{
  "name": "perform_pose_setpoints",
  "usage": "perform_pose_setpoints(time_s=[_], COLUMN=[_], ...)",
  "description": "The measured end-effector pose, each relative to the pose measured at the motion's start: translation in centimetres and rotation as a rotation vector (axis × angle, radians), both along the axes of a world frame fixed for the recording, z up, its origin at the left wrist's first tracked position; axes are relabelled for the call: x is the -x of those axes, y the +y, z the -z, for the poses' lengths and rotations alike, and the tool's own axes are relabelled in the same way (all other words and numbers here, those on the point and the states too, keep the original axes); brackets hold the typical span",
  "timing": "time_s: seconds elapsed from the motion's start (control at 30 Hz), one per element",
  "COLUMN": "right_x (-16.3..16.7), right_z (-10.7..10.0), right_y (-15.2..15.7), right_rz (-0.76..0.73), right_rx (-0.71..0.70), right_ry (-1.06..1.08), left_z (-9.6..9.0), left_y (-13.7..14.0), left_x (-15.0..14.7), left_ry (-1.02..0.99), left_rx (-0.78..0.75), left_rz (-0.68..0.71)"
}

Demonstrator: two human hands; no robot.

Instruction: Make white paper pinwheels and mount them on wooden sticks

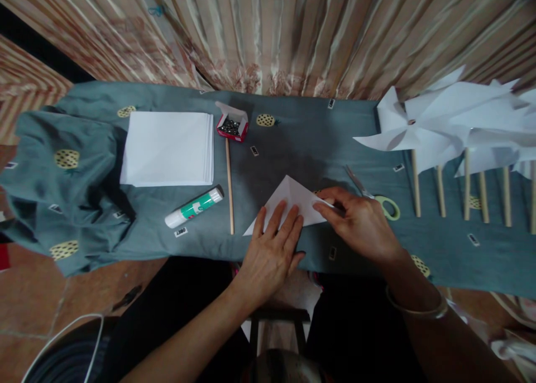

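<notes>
A white sheet of paper (288,190), folded into a triangle, lies on the cloth-covered table in front of me. My left hand (274,243) rests flat on its lower left part, fingers spread. At the right corner, my right hand (355,218) pinches the paper between thumb and fingers. Just beyond that hand are scissors (387,207) with green handles. To the left of the paper lie a thin wooden stick (230,193) and a glue stick (195,206) with a green label.
A stack of white paper (167,148) sits at the left, beside an open red box (232,123) of small metal pins. Several white paper pinwheels (439,115) on wooden sticks lie at the right. Bunched cloth (75,193) covers the left end, and a pleated curtain (268,37) hangs behind.
</notes>
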State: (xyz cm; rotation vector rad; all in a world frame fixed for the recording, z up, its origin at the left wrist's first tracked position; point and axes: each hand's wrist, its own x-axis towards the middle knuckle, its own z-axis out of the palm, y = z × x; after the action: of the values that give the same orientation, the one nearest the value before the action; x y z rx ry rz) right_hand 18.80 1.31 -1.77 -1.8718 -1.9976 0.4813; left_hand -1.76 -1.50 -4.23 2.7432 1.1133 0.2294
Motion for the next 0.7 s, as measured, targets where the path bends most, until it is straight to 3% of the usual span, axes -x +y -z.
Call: perform_pose_setpoints(time_s=[0.5, 0.7], right_x=[-0.2, -0.2], right_z=[-0.2, 0.4], right_y=[-0.6, -1.2], right_rz=[0.044, 0.012], right_rx=[0.003, -0.086], right_ry=[0.063, 0.026], left_z=[0.3, 0.5], left_y=[-0.4, -0.5], left_x=[-0.1, 0.0], left_ry=[0.001, -0.014], left_rx=[-0.024, -0.017], left_rz=[-0.02, -0.032])
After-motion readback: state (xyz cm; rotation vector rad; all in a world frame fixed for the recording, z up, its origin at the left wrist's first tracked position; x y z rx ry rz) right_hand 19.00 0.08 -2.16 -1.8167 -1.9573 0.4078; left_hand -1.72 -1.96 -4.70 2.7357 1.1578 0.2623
